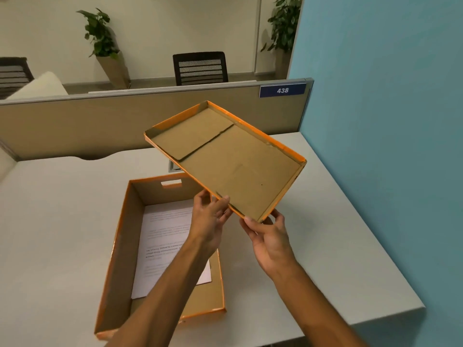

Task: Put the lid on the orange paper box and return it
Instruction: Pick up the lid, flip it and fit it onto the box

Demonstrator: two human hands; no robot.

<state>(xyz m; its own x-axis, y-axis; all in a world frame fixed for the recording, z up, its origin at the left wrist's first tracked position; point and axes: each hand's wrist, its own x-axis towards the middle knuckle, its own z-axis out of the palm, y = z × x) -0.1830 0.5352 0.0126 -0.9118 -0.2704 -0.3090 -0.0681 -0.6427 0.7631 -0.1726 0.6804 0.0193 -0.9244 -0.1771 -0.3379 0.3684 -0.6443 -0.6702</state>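
Note:
The orange paper box [117, 249] stands open on the desk in front of me, brown inside, with a printed white sheet [162, 236] on its bottom. The lid [230, 156] is in the air above and to the right of the box, tilted with its brown underside facing me and its orange rim around it. My left hand [209, 221] grips the lid's near long edge. My right hand [269, 237] pinches the lid's near corner. My left forearm hides part of the sheet and the box's right wall.
The grey desk [57, 221] ends at a front edge and a rounded right corner. A beige partition [100, 123] with a blue "438" plate [282, 90] runs behind it. A blue wall [388, 121] stands on the right. A black chair [200, 68] and potted plants are beyond the partition.

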